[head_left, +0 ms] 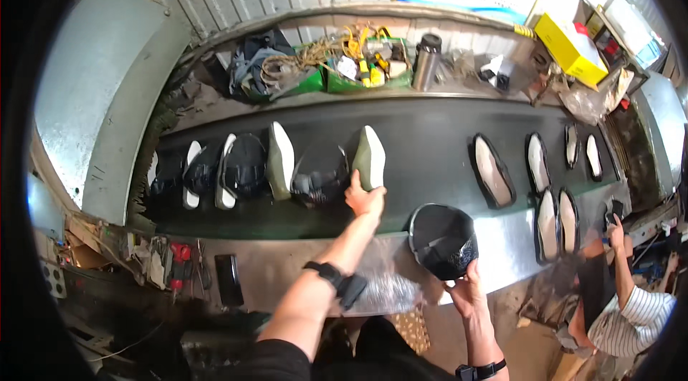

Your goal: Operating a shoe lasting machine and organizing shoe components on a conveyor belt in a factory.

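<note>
Left hand (365, 199) stretched over the black conveyor belt (430, 144), fingers curled on the heel end of a pale-soled shoe (370, 156) lying sole-up on the belt. Right hand (464, 293) at the belt's near edge, gripping a black shoe upper (443, 239) from below, opening turned upward. More shoes lined up on the belt. Another person's hand (615, 232) far right, beside the belt's near edge.

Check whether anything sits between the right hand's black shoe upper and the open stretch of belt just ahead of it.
Nothing visible does. The right hand holds the black shoe upper at the near edge of the belt, and the dark stretch beyond it lies bare. The left hand touches a pale sole further left, off that path.
</note>
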A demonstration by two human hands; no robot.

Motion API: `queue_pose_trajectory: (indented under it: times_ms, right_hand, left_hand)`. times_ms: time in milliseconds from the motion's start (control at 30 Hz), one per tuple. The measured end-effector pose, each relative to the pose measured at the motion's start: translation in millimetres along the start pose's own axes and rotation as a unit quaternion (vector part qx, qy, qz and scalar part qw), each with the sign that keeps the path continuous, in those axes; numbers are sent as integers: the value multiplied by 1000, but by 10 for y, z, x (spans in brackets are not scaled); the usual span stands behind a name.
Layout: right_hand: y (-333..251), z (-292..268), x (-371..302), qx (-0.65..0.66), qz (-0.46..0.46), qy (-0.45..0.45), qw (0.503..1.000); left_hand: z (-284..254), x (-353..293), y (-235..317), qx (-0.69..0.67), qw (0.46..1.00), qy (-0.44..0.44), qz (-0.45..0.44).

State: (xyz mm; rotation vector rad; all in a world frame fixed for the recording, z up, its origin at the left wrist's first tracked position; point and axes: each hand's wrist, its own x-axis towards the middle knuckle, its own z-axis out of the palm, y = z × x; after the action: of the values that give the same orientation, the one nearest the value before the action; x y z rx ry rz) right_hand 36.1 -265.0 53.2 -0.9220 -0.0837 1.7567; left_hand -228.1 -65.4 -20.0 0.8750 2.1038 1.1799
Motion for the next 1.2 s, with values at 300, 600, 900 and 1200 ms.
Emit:
queue_pose_trajectory:
  times_ms: [300, 600, 900, 1200]
  right_hand:
    - [75, -287, -481, 16, 34, 15, 999]
    - [291, -39, -1231, -702, -202, -63, 680]
    - [1129, 37, -582, -643, -464, -134, 594]
    - [1040, -83, -600, -592, -243, -144, 755]
  left_hand:
    - [-1858, -1575, -117, 182, 650, -268, 687]
    - [-1361, -1458, 505, -334, 763, -409, -373]
    - [-1039, -644, -292, 160, 965, -125, 168]
    - [-1036, -1083, -33, 229, 948, -220, -18]
